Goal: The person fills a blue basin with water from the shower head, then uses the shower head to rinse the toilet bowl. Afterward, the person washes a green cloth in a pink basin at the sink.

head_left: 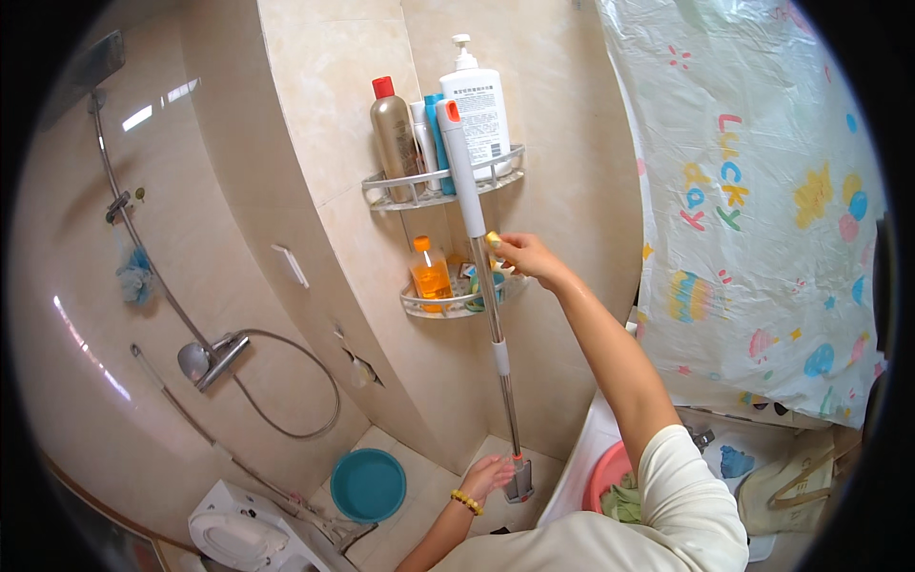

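My right hand (525, 255) pinches a small yellow object (493, 240) between thumb and fingers, beside the pole of a flat mop (487, 289). The mop stands almost upright, its white grip in front of the upper corner shelf and its grey head (520, 482) low near the floor. My left hand (489, 475), with a yellow bead bracelet (467, 502) at the wrist, is open, palm up, beside the mop's lower end. Whether it touches the pole I cannot tell. An orange-capped bottle of orange liquid (432, 275) stands on the lower corner shelf (457, 309), left of the pole.
Bottles, including a white pump bottle (475, 107), stand on the upper shelf (407, 204). A teal basin (368, 485) is on the floor near the toilet (236, 536). To the right are a pink basin (604, 475) with green cloth and a printed curtain (758, 214). Shower fittings (221, 363) are at left.
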Demonstrator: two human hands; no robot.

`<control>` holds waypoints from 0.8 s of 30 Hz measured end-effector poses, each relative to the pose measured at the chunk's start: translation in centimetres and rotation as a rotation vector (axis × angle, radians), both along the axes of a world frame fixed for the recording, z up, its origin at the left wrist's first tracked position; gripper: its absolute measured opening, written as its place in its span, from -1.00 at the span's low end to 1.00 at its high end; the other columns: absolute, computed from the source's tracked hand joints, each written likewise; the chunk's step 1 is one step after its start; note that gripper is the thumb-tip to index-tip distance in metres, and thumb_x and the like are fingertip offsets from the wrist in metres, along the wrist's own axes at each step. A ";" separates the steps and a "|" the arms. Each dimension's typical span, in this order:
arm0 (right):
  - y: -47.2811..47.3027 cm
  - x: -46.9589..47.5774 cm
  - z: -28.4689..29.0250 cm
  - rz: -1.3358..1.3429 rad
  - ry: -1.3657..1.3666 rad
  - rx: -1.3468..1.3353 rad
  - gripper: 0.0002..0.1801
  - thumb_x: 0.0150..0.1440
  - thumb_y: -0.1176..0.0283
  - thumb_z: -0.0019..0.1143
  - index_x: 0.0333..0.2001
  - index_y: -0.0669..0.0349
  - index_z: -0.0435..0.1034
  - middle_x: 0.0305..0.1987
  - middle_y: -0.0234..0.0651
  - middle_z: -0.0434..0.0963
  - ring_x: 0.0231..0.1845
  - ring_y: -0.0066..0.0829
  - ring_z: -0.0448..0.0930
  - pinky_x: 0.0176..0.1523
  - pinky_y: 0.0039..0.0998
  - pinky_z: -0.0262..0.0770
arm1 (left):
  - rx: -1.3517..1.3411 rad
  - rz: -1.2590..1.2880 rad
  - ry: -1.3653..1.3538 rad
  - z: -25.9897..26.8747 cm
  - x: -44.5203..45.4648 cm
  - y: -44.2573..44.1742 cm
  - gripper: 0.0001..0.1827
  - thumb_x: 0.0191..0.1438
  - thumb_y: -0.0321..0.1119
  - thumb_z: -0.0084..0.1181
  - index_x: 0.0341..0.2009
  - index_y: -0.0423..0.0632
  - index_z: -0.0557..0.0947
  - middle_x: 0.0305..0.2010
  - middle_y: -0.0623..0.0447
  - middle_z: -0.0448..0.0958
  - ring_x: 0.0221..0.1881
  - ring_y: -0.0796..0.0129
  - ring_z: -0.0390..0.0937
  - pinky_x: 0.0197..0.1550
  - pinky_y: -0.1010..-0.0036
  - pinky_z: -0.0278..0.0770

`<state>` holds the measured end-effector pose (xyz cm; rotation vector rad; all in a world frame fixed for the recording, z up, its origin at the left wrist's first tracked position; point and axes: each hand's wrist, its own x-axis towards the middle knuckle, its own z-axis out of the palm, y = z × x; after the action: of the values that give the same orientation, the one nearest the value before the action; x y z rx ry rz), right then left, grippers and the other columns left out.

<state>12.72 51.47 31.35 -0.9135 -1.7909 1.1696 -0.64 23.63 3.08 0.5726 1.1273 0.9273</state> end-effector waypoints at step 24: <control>-0.1 -0.3 -5.9 -0.412 0.101 0.439 -0.76 0.06 0.55 -0.04 -0.16 0.29 0.43 -0.22 -0.25 0.51 -0.20 -0.45 0.52 -0.14 -0.47 0.44 | -0.130 -0.194 -0.167 -4.2 -5.9 4.3 -0.73 0.16 -0.25 -0.05 -0.12 -0.12 0.49 -0.19 0.00 0.53 -0.16 0.36 0.50 -0.10 0.47 0.49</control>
<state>12.44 51.37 25.47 -0.8834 -1.5884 0.5248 -6.54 27.93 -1.13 0.4796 0.9554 0.7154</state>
